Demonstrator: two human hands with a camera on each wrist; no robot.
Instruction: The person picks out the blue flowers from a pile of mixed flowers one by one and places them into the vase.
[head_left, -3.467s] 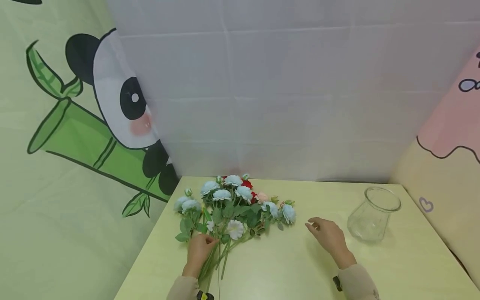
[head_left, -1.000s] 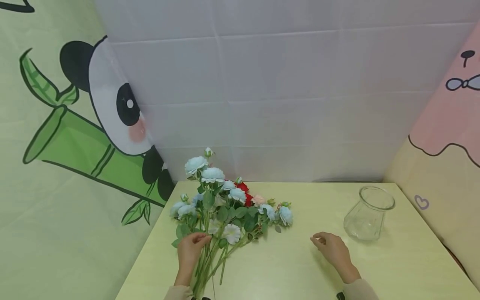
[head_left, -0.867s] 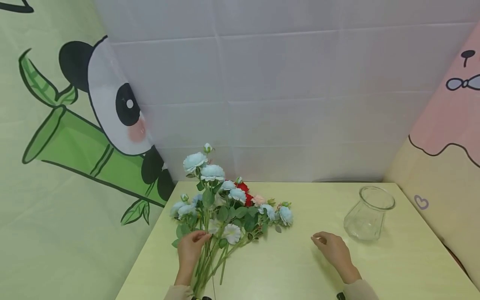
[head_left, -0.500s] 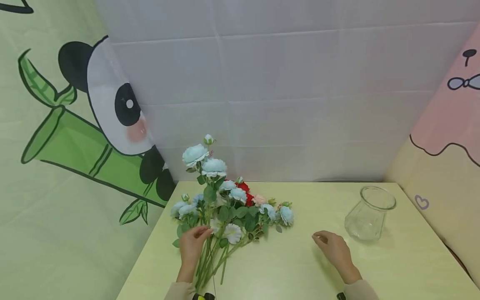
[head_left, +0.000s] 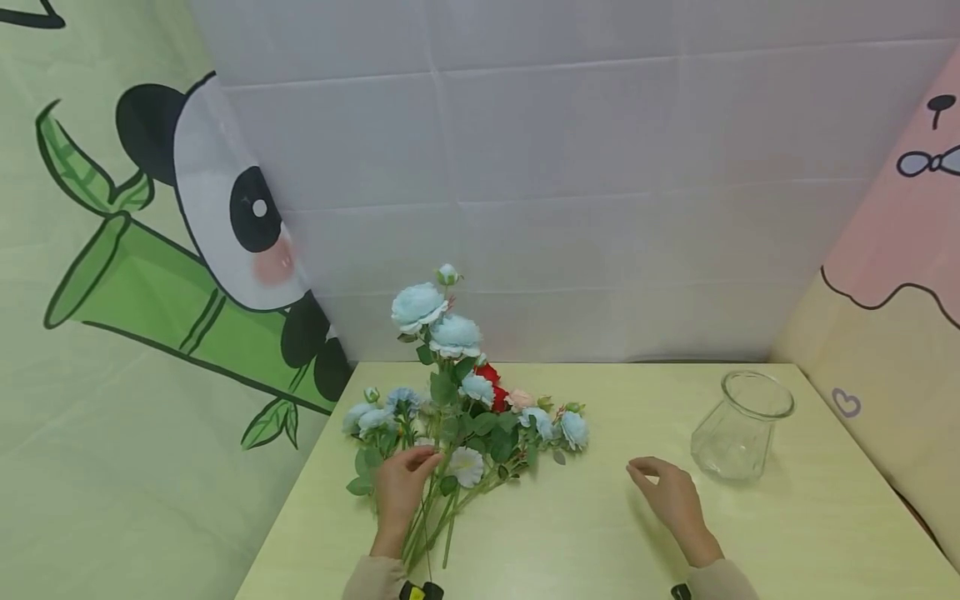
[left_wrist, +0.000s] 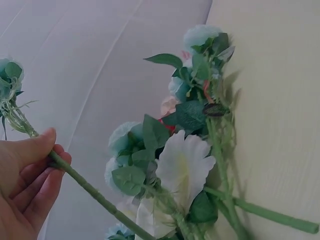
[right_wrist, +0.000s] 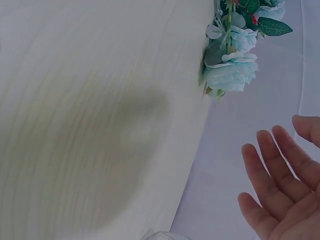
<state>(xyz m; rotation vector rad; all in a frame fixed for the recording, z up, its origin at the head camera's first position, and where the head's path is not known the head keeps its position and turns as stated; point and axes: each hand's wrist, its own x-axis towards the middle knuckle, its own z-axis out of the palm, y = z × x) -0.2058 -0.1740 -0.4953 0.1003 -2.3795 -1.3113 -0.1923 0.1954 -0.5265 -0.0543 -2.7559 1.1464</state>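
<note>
My left hand (head_left: pixel 402 490) pinches the green stem (left_wrist: pixel 95 192) of a light-blue artificial flower (head_left: pixel 418 307) between thumb and fingers. Its two blooms and a bud stand raised above the other flowers. Below and beside it, a pile of artificial flowers lies on the table, with light-blue blooms (head_left: pixel 574 430), red ones (head_left: pixel 500 398), a pale pink one and a white flower (head_left: pixel 466 467). In the left wrist view the white flower (left_wrist: pixel 185 162) shows close to the held stem. My right hand (head_left: pixel 672 502) hovers over the table with loosely bent fingers, holding nothing.
A clear glass vase (head_left: pixel 738 433) stands upright at the table's right, beyond my right hand. The pale yellow table (head_left: pixel 570 533) meets a grey cloth backdrop (head_left: pixel 570 208) at its far edge. Printed cloths hang at the left and right sides.
My left hand has lifted the light-blue flower up out of the pile, and over the last half second it has shifted to the right. The right hand has barely moved.
</note>
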